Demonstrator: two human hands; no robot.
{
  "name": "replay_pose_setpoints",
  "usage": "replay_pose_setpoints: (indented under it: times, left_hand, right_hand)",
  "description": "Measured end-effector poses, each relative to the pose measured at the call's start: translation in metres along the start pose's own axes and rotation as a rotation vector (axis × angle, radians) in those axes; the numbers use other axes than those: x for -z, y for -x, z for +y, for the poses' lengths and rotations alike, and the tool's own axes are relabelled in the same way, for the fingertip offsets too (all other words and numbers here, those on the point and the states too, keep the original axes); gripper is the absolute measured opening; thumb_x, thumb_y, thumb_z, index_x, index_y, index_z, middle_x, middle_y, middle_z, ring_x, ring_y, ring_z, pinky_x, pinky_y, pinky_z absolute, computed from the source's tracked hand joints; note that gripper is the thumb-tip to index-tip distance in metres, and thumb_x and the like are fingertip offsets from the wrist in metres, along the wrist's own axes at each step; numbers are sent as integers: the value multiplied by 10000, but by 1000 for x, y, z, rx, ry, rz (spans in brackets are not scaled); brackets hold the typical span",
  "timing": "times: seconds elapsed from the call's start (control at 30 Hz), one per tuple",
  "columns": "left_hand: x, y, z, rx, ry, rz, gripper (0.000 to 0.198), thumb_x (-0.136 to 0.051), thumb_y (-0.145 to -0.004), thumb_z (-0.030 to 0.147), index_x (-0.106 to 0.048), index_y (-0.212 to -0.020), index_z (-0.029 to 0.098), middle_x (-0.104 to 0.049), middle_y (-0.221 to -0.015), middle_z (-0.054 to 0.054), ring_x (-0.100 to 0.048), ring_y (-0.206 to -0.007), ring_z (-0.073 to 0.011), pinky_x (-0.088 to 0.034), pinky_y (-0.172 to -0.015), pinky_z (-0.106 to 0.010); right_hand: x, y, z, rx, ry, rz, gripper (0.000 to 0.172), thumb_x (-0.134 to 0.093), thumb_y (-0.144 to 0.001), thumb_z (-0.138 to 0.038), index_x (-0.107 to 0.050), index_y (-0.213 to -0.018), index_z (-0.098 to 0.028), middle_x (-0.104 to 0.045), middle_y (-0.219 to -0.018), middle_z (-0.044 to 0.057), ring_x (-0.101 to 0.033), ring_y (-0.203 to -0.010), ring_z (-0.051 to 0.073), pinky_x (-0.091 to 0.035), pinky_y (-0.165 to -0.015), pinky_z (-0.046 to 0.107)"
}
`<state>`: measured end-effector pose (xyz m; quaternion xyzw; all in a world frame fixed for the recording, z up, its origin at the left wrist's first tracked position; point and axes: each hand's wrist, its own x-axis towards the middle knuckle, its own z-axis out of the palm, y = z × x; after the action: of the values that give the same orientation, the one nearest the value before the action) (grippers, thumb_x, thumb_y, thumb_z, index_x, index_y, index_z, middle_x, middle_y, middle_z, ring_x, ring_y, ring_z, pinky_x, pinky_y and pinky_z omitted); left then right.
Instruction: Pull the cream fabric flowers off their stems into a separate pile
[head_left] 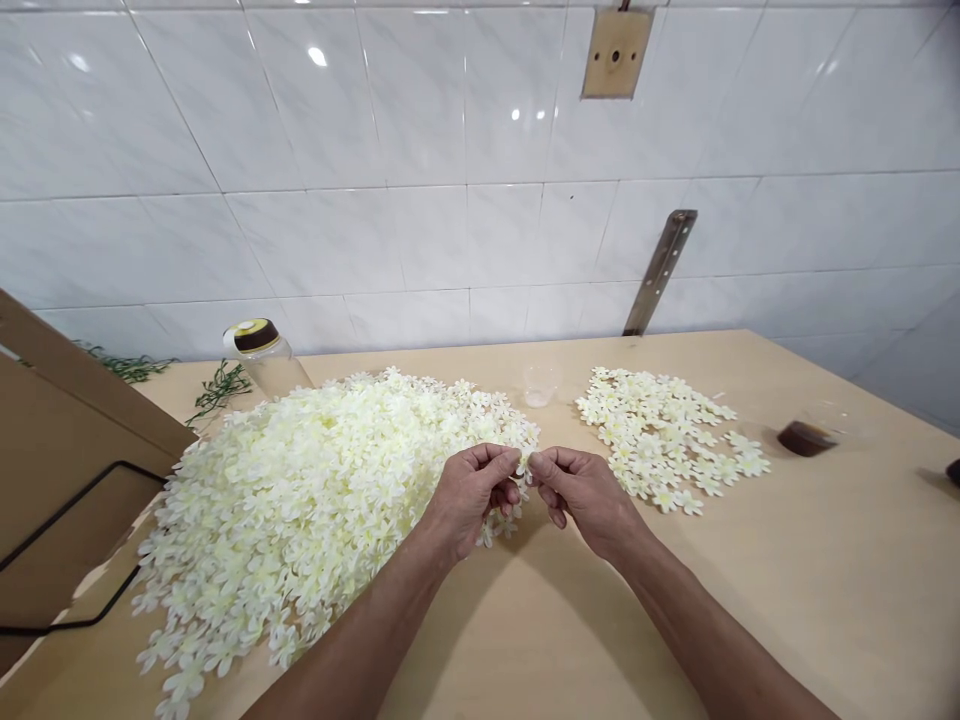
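Thumb and forefinger of my left hand pinch one edge of a small pale artificial flower. My right hand pinches the same flower from the other side, so the two hands almost meet above the table. A large heap of cream-white artificial flowers spreads under and to the left of my left hand. Beyond my right hand lies a smaller, flatter group of the same flowers. The fingers cover much of the held flower.
A clear bottle with a brown and yellow lid stands behind the heap, near green sprigs. A small clear cup sits between the flower groups. At right is a cup of dark liquid. A cardboard box stands left on the wooden table.
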<state>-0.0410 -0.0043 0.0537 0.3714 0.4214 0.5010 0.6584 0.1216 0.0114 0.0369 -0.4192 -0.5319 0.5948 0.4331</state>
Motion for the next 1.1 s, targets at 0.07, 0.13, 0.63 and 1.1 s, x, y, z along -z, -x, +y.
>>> replay_pose_setpoints:
  times: [0.07, 0.13, 0.63, 1.1]
  left_hand:
    - [0, 0, -1, 8, 10, -1, 343, -789, -704, 432, -620, -727, 134, -609, -666, -14, -527, -489, -75, -379, -430, -197]
    - [1, -1, -1, 16, 3, 1, 343, -785, -711, 433, -617, -724, 134, -611, -678, -15, -519, -478, -70, -378, -425, -199]
    - [3, -4, 2, -189, -21, 286, 357, -769, -706, 454, -584, -722, 150, -581, -594, 4, -507, -478, -87, -389, -432, -206]
    - [1, -2, 4, -182, -30, 286, 304, -740, -747, 405, -580, -722, 148, -590, -630, -2, -503, -483, -84, -385, -426, -202]
  right_hand:
    - [1, -1, 2, 8, -1, 2, 406, -701, -781, -556, -635, -677, -170, -462, -486, -41, -382, -405, 85, -330, -373, 221]
    - [2, -1, 3, 13, 5, 13, 405, -704, -779, -553, -627, -670, -171, -450, -482, -44, -377, -406, 85, -333, -378, 223]
    - [4, 0, -3, -80, -122, -77, 380, -714, -795, -524, -671, -749, -149, -458, -529, -42, -374, -426, 62, -323, -400, 203]
    - [-2, -2, -6, -91, -113, 30, 492, -666, -796, -606, -487, -626, -180, -504, -580, -21, -410, -451, 78, -337, -366, 197]
